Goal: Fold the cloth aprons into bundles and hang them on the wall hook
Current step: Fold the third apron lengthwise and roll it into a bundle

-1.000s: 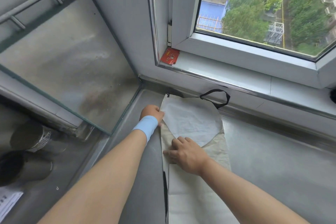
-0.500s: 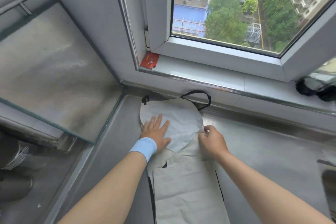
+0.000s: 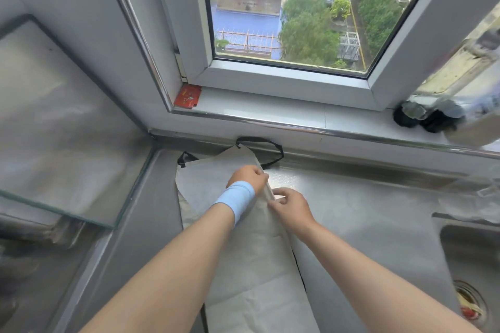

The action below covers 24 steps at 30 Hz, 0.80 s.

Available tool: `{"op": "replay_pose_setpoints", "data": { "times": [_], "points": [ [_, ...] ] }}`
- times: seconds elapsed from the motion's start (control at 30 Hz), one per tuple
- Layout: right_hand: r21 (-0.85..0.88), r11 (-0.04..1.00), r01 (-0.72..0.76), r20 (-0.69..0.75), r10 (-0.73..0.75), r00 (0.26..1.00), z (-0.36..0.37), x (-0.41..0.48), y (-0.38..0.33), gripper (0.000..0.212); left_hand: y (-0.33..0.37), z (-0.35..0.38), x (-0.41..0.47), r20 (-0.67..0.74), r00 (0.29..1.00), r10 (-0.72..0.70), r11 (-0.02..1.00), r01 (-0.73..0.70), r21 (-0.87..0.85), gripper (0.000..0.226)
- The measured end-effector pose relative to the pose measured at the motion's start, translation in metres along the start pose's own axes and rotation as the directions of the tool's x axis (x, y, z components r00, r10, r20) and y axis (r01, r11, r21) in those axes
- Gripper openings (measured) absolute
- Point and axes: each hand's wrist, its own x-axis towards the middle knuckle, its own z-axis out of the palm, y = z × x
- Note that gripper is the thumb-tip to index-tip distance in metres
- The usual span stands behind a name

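A pale grey cloth apron (image 3: 249,259) lies lengthwise on the steel counter (image 3: 365,213), its black neck strap (image 3: 266,143) against the wall under the window. My left hand (image 3: 250,176), with a light blue wristband, pinches the apron's right edge near the top. Right beside it, my right hand (image 3: 288,205) pinches the same edge a little lower. The edge is lifted slightly between the two hands. No wall hook is in view.
A glass panel (image 3: 62,127) slopes at the left over a stove area. A sink (image 3: 476,273) with a drain sits at the right. On the window sill are a red packet (image 3: 188,96) and dark bottle tops (image 3: 424,116).
My left hand left its flat rest on the apron's top part and crossed to the right edge, where it now pinches next to my right hand. The view shifted rightward.
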Motion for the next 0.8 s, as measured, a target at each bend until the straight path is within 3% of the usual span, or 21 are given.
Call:
{"op": "replay_pose_setpoints", "data": {
  "times": [0.1, 0.17, 0.2, 0.3, 0.4, 0.47, 0.57, 0.67, 0.73, 0.8],
  "points": [
    [-0.073, 0.997, 0.004, 0.001, -0.004, 1.0, -0.004, 0.0, 0.006, 0.021, -0.007, -0.001, 0.008, 0.002, 1.0, -0.03, 0.98, 0.03, -0.199, 0.017],
    [-0.148, 0.989, 0.025, -0.053, -0.034, 0.998, -0.005, -0.004, 0.007, 0.032, -0.013, 0.001, 0.008, -0.025, 1.0, 0.004, 0.985, -0.008, -0.17, 0.014],
    [-0.253, 0.964, 0.086, -0.107, -0.116, 0.987, -0.006, -0.004, 0.011, 0.041, -0.017, 0.002, 0.006, -0.062, 0.998, 0.026, 0.993, -0.034, -0.117, 0.015],
    [-0.609, 0.707, 0.361, -0.095, -0.516, 0.851, -0.009, -0.015, 0.021, 0.045, -0.031, 0.007, -0.014, -0.202, 0.972, 0.117, 0.993, -0.112, 0.036, 0.02],
    [-0.646, 0.437, 0.626, 0.165, -0.72, 0.674, -0.009, -0.035, 0.038, 0.031, -0.054, 0.021, -0.049, -0.214, 0.941, 0.262, 0.953, -0.216, 0.214, 0.014],
    [-0.605, 0.29, 0.741, 0.397, -0.697, 0.597, -0.009, -0.053, 0.05, 0.029, -0.07, 0.03, -0.077, -0.143, 0.926, 0.35, 0.9, -0.291, 0.324, 0.013],
    [-0.626, 0.195, 0.755, 0.593, -0.51, 0.623, -0.008, -0.071, 0.067, 0.047, -0.091, 0.042, -0.117, 0.018, 0.928, 0.372, 0.842, -0.345, 0.415, 0.016],
    [-0.684, 0.129, 0.718, 0.589, -0.482, 0.648, -0.005, -0.088, 0.085, 0.051, -0.117, 0.058, -0.15, 0.179, 0.933, 0.313, 0.768, -0.36, 0.529, 0.028],
    [-0.736, 0.084, 0.672, 0.571, -0.455, 0.683, -0.006, -0.1, 0.086, 0.051, -0.132, 0.069, -0.166, 0.189, 0.931, 0.311, 0.722, -0.361, 0.59, 0.036],
    [-0.75, 0.071, 0.657, 0.532, -0.526, 0.664, -0.007, -0.115, 0.085, 0.049, -0.139, 0.078, -0.183, 0.14, 0.93, 0.34, 0.729, -0.354, 0.586, 0.037]
  ]
}}
